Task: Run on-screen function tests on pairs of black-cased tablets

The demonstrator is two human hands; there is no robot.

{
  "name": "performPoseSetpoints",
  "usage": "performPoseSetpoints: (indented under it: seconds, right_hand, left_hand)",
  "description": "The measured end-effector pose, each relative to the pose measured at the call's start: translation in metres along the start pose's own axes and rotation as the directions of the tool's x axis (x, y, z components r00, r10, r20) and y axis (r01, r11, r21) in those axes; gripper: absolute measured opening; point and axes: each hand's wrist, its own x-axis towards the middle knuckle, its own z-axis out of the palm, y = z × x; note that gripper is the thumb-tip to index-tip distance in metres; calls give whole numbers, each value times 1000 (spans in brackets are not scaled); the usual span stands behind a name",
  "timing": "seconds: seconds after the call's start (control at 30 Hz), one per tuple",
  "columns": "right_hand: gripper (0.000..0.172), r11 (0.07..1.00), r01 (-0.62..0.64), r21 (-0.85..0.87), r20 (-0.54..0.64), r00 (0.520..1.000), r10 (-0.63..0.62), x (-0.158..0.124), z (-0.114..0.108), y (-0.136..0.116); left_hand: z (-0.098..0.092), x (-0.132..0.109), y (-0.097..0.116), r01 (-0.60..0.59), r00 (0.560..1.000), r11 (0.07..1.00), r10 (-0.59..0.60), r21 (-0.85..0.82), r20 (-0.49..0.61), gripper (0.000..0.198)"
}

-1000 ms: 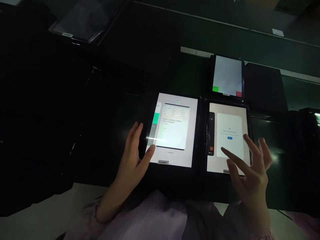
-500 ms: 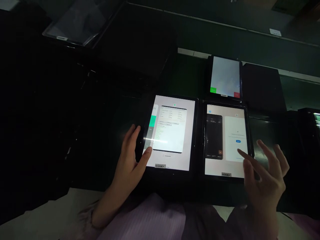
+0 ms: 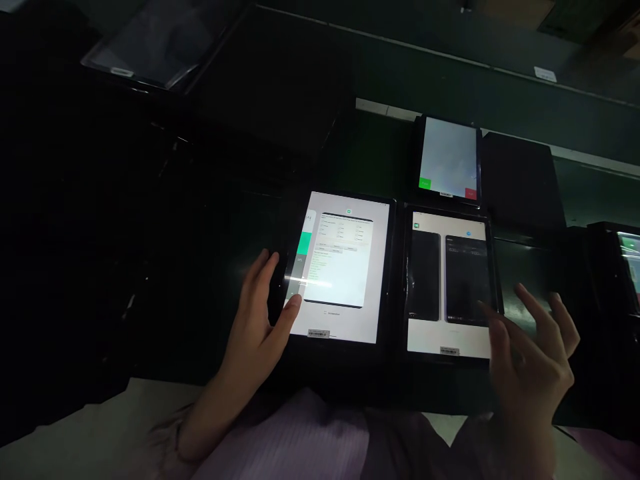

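Two lit tablets lie side by side in front of me. The left tablet (image 3: 345, 267) shows a white app card with green text. My left hand (image 3: 260, 313) rests at its left edge, fingers stretched out, thumb on the screen's lower left corner. The right tablet (image 3: 450, 280) shows two dark app cards over a pale background. My right hand (image 3: 530, 353) hovers over its lower right corner with fingers spread, index finger close to the screen, holding nothing.
A third, smaller lit tablet (image 3: 449, 159) with green and red corner buttons lies behind the right one. Another dark tablet (image 3: 150, 47) sits far left at the back. A lit screen (image 3: 630, 260) shows at the right edge. The surface is dark.
My right hand slid rightward off the right tablet's middle to its lower right corner. That screen's cards scrolled from a white sign-in card to two dark cards. My left hand stayed put.
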Motion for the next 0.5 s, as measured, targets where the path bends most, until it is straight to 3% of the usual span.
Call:
performPoseSetpoints:
  seconds: [0.23, 0.5]
  right_hand:
    - [24, 996, 75, 47, 97, 992, -79, 7, 8, -17]
    - [25, 999, 40, -7, 88, 995, -40, 5, 7, -12]
  left_hand:
    - [-2, 0, -1, -1, 1000, 1000, 1, 3, 11, 72]
    - [-3, 0, -3, -28, 999, 999, 28, 22, -17, 68]
